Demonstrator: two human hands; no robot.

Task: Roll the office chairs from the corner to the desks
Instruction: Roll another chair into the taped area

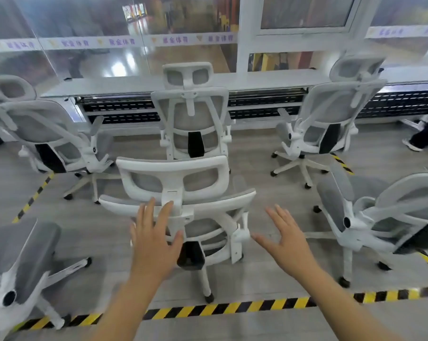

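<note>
Left hand point(154, 239), right hand point(286, 242), fingers splayed grasping nothing, white-framed grey-mesh chair point(176, 178) ahead

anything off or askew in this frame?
Nothing broken, tipped or spilled. Only oddity: the lower-left chair and lower-right chair sit turned sideways, while the middle chair squarely faces the desk.

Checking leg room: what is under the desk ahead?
A black slotted panel runs beneath the desk; the middle chair covers its centre, so that stretch cannot be seen.
</note>
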